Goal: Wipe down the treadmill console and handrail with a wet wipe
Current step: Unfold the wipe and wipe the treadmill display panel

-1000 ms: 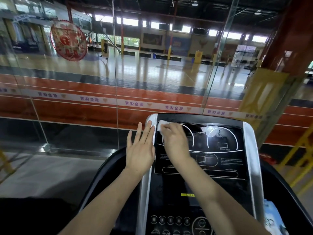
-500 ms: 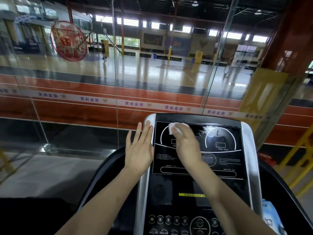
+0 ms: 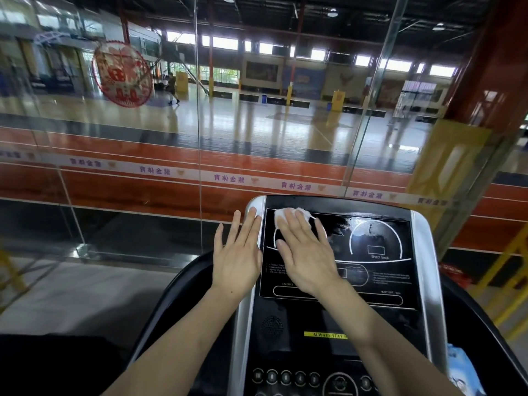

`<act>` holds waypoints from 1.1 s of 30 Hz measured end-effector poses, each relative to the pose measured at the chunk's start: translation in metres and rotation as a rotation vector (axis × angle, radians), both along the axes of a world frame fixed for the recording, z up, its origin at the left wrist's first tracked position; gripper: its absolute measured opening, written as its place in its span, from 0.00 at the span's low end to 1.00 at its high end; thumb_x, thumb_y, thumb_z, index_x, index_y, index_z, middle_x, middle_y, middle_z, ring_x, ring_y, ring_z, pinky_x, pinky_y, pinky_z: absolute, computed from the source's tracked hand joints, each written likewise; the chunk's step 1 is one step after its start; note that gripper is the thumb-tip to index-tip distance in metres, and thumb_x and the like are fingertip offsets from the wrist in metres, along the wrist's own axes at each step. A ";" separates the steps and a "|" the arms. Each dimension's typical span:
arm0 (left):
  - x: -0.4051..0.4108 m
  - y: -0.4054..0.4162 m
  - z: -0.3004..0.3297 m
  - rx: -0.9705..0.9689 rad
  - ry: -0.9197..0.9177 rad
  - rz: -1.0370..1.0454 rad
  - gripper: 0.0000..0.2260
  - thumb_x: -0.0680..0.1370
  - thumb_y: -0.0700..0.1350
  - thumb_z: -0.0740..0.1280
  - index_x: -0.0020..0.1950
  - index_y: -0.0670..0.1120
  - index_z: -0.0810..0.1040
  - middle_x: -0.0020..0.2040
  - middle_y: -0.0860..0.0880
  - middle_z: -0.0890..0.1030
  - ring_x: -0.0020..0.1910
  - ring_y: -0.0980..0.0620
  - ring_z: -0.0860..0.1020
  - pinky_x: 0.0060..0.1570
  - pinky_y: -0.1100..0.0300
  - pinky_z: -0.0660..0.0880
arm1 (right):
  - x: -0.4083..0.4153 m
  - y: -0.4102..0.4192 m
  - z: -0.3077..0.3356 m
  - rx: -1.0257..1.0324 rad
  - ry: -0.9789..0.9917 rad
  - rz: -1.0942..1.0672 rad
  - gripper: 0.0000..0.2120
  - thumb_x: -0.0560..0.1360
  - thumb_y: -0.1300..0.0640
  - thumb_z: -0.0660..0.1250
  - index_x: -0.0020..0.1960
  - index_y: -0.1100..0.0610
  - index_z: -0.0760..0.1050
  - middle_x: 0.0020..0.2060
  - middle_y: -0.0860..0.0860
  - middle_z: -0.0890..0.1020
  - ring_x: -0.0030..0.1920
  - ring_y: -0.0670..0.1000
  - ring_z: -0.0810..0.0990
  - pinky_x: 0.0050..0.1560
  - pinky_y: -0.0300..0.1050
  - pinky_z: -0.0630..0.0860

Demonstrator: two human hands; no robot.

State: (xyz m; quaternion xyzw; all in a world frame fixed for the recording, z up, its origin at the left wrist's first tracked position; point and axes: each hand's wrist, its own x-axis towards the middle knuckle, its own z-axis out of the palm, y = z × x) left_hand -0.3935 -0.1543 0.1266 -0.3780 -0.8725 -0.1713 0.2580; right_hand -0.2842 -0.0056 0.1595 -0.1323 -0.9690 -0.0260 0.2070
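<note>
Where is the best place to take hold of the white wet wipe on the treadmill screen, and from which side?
Grip the bunched edge of the wet wipe that sticks out past the right hand's fingertips, near the console's top-left corner. Probably come from above, at the far side: the rest lies flat under the fingers.

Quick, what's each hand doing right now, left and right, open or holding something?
Left hand: open, flat on the treadmill console's silver left edge, holding nothing.
Right hand: open, straight fingers pressing the wet wipe onto the console screen.
</note>
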 end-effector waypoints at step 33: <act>0.012 0.023 0.032 -0.093 0.091 -0.101 0.27 0.82 0.51 0.58 0.82 0.47 0.64 0.85 0.45 0.59 0.85 0.43 0.49 0.81 0.37 0.50 | 0.067 0.074 -0.012 -0.192 0.206 -0.362 0.30 0.84 0.41 0.36 0.86 0.43 0.45 0.85 0.42 0.47 0.83 0.42 0.38 0.82 0.65 0.39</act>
